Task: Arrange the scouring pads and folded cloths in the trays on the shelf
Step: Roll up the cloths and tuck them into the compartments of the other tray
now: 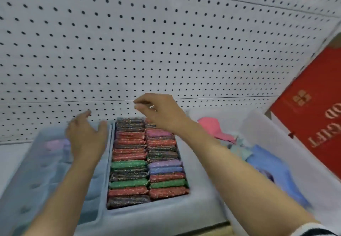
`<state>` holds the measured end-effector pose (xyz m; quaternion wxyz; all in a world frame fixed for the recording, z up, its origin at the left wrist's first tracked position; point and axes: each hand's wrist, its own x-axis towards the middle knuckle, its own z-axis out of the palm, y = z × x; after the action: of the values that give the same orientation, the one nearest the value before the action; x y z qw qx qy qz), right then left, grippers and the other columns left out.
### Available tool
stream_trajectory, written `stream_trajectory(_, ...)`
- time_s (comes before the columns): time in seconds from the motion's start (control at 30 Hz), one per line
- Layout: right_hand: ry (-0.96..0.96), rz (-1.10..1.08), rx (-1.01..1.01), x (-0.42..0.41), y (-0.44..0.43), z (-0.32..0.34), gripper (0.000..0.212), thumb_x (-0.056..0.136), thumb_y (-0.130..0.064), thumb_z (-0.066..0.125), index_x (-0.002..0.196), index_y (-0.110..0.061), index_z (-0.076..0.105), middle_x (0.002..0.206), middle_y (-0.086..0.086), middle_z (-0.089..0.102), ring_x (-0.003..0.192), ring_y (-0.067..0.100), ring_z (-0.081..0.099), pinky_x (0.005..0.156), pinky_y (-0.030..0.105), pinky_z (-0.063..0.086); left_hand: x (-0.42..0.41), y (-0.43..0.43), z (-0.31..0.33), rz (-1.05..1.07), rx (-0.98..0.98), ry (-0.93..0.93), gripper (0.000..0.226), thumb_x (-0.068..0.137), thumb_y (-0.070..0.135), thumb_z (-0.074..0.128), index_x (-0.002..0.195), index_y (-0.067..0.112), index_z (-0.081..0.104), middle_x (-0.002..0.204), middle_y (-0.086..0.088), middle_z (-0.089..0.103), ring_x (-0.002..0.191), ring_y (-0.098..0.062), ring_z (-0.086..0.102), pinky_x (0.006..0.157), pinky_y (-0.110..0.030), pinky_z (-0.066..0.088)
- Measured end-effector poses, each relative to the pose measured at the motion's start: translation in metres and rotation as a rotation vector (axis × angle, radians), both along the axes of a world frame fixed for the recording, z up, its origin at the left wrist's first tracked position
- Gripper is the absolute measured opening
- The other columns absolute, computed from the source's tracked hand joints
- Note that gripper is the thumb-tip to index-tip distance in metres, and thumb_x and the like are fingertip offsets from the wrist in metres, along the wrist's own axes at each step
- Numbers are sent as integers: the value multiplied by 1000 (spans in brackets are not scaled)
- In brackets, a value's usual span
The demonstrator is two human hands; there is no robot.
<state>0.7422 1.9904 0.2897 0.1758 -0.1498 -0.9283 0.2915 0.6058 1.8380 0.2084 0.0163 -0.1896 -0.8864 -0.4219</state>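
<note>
A pale blue tray (162,210) in the middle holds two rows of glittery scouring pads (145,163) standing on edge, in red, green, purple and dark colours. My left hand (85,136) hovers with spread, relaxed fingers over the left tray (36,171), which is blurred and shows a faint pink-purple item at its back. My right hand (158,112) floats above the far end of the pad rows, fingers loosely curled, holding nothing that I can see. A clear tray (262,125) on the right holds loose folded cloths (273,163), blue, pink and teal.
A white pegboard wall (147,41) rises right behind the trays. A red gift box (313,110) leans at the far right beside the clear tray. The shelf's front edge runs along the bottom.
</note>
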Motion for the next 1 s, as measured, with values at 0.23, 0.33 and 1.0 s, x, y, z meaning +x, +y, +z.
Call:
stream_trajectory(0.23,-148,-289,-41,153,143,-26,19,94,-31,63,100,-18,75,100,-5,74,93,10,66,90,31,50,176,136,8,-659,-66,52,58,89,51,43,125,11,66,132,-17,58,130,-34,46,109,-33,25)
stream_trajectory(0.33,-439,-274,-100,196,185,-55,23,90,-32,68,108,-19,73,110,-1,72,103,19,67,89,29,51,211,158,-7,-719,-152,-38,37,99,34,54,132,19,61,154,-10,37,147,-25,23,118,-29,9)
stream_trajectory(1.0,75,188,-818,230,193,-20,22,88,-6,71,105,3,63,99,17,68,89,22,64,86,36,51,243,175,63,-743,283,-588,47,86,57,55,120,27,69,114,-2,73,108,-24,68,88,-28,57)
